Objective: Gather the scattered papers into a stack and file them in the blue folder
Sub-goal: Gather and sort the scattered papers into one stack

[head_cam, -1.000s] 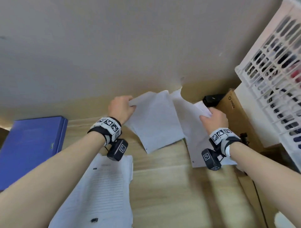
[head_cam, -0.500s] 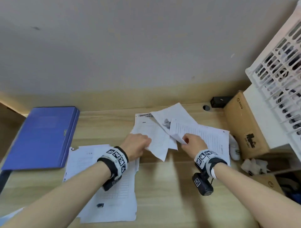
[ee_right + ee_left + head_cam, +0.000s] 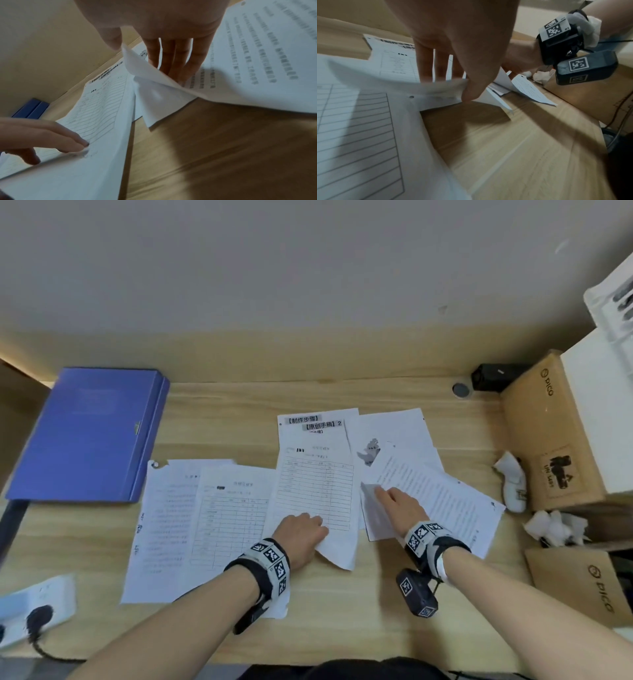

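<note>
The blue folder [image 3: 89, 436] lies closed at the desk's far left. Several white papers are scattered across the desk's middle. My left hand [image 3: 317, 530] pinches the near edge of a table-form sheet [image 3: 315, 484]; the left wrist view shows the thumb [image 3: 471, 93] under that edge and the fingers on top. My right hand [image 3: 383, 498] is on a printed text sheet [image 3: 445, 501]. Its left edge [image 3: 154, 81] curls up between thumb and straight fingers. Two more sheets [image 3: 205, 515] lie under my left forearm.
Cardboard boxes [image 3: 548, 433] [image 3: 582, 587] stand along the right side, with crumpled tissues [image 3: 555, 527] between them. A white power strip [image 3: 30, 607] with a plugged cable sits at the near left. A white basket [image 3: 613, 299] is at the far right.
Both hands came down from in front of the wall toward the near desk with their sheets. The sheets now lie mostly flat on the desk, and the view has tilted downward.
</note>
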{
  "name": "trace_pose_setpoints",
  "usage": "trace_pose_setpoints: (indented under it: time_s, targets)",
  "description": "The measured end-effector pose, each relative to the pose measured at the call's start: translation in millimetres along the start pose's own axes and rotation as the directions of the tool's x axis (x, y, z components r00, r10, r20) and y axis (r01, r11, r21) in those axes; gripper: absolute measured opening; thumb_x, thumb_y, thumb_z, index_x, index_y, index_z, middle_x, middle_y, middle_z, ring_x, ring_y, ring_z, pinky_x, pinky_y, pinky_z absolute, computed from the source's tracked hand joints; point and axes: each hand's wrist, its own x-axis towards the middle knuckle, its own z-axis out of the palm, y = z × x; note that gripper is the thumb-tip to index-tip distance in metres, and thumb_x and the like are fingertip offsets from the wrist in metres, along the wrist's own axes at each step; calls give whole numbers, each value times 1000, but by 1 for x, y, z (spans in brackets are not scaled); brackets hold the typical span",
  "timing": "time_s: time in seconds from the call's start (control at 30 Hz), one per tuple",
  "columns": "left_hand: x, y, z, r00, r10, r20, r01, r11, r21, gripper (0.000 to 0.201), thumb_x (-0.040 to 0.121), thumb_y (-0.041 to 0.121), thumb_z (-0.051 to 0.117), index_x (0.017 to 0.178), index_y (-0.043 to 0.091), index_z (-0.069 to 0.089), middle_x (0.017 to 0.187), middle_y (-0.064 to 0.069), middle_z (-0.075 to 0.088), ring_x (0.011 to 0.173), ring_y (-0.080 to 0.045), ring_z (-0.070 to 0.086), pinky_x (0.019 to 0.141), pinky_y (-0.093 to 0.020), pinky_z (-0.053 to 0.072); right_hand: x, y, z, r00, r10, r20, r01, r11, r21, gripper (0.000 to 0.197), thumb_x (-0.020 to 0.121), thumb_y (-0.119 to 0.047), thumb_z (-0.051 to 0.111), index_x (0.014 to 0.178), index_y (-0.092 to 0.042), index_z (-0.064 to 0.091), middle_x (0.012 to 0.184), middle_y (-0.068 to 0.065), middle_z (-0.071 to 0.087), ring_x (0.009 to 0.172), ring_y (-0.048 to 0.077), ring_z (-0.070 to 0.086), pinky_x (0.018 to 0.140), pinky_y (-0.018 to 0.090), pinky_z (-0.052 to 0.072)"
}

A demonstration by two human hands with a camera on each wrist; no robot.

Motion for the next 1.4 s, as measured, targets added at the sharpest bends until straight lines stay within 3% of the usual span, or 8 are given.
trace_pose_setpoints:
  time_s: [0.2, 0.33, 0.43, 0.6, 0.8, 0.97, 1.17, 1.4]
  targets:
    - [3, -14, 0, 991, 10, 131, 1, 996, -89, 59, 81, 62, 56, 125, 23, 53, 126, 3, 49, 110, -23, 52, 80, -38, 43, 19, -13, -3, 999, -40, 17, 40, 999, -20, 61, 94, -62, 22, 90, -21, 67, 91, 1, 68, 87, 23, 61, 87, 39, 42]
    - [5, -32, -13, 976, -210, -53, 174, 906, -385, 50, 92, 54, 47, 133, 26, 51, 133, 7, 53, 119, -19, 54, 94, -38, 44, 37, -24, -9, 998, -51, 25, 53, 993, -108, 43, 92, -54, 40, 83, -19, 63, 84, 2, 68, 83, 25, 63, 77, 36, 45]
    - [13, -56, -17, 841, -507, -189, 326, 753, -571, 46, 94, 38, 51, 137, 21, 48, 137, 3, 50, 120, -19, 53, 92, -36, 46, 49, -24, -12, 998, -61, -12, 59, 991, -117, 20, 90, -36, 50, 89, -19, 61, 87, 1, 68, 84, 23, 64, 72, 32, 47]
    - [37, -88, -13, 677, -734, 56, 503, 406, -763, 66, 83, 36, 65, 139, 14, 40, 143, -7, 39, 119, -29, 54, 93, -43, 50, 54, -16, -9, 997, -78, 23, 79, 994, -69, 26, 82, -15, 66, 107, -20, 61, 100, -1, 62, 91, 15, 60, 81, 25, 45]
    - [51, -96, -9, 616, -787, 28, 576, 426, -698, 66, 78, 44, 69, 134, 17, 44, 134, -2, 51, 115, -25, 57, 90, -41, 50, 63, 2, -32, 983, -98, -157, 103, 994, 27, 21, 79, -17, 71, 99, -24, 65, 103, -1, 67, 87, 14, 62, 82, 31, 52]
    - [64, -91, -15, 620, -784, -23, 587, 483, -650, 50, 75, 42, 70, 114, 20, 47, 115, 1, 58, 97, -24, 61, 77, -38, 50, 77, 23, -75, 955, 82, -285, -149, 964, -222, 75, 70, -33, 82, 133, -13, 46, 134, 10, 45, 127, 31, 40, 100, 44, 42]
    - [71, -86, -18, 643, -766, 8, 571, 473, -671, 44, 83, 35, 67, 118, 21, 45, 105, -1, 67, 89, -27, 65, 69, -35, 49, 84, 47, -84, 962, 135, -237, -220, 897, -382, 62, 66, -58, 76, 107, -16, 57, 106, 6, 59, 110, 29, 46, 80, 41, 48]
    - [47, -69, -24, 615, -784, -85, 388, 395, -833, 19, 87, 31, 64, 102, 24, 55, 89, 8, 66, 79, -18, 64, 64, -30, 48, 76, 48, -77, 965, 143, -219, -182, 969, -170, 24, 82, -36, 68, 86, -13, 61, 82, 9, 66, 71, 28, 56, 60, 32, 42]
